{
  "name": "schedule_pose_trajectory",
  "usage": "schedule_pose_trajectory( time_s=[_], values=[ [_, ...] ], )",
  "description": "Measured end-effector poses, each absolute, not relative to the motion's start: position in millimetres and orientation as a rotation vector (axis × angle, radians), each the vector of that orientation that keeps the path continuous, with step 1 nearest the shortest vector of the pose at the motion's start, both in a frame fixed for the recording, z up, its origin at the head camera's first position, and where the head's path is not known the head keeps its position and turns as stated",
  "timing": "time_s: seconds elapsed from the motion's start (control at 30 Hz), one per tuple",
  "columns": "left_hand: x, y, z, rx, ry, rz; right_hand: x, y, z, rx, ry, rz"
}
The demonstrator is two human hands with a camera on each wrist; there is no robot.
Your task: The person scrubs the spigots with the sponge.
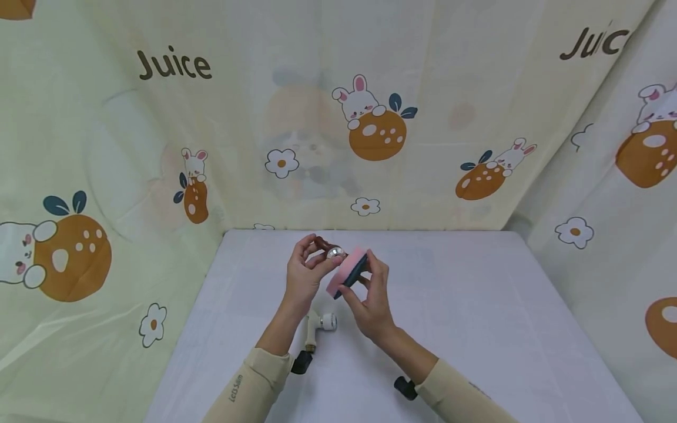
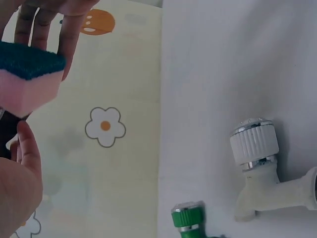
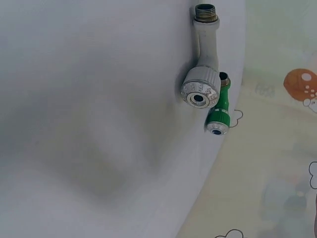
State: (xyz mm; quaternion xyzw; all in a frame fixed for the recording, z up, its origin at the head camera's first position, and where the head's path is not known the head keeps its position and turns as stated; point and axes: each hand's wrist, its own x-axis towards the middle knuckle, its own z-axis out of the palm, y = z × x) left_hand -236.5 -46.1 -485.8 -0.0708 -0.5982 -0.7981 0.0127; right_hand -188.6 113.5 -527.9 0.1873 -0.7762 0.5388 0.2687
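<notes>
My left hand holds a reddish-brown tap with a silvery knob, above the table in the head view. Between thumb and fingers of my right hand is a two-layer scouring sponge, pink on one side and dark green on the other. Its pink side faces the tap, close to the knob; whether they touch I cannot tell. In the left wrist view the sponge covers most of the tap, which shows only as a dark part. The right wrist view has neither hand in it.
A white tap lies on the white-covered table below my hands. A green tap lies near it, hidden in the head view. Patterned curtains stand behind the table and at both sides.
</notes>
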Motion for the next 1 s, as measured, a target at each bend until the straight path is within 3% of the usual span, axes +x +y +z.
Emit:
schedule_pose_trajectory(
  time_s=[1.0],
  values=[
    [-235.1,-49.2,-492.2,-0.348,-2.339,-2.203,-192.7,119.0,-525.7,0.484,-2.15,1.327]
  ],
)
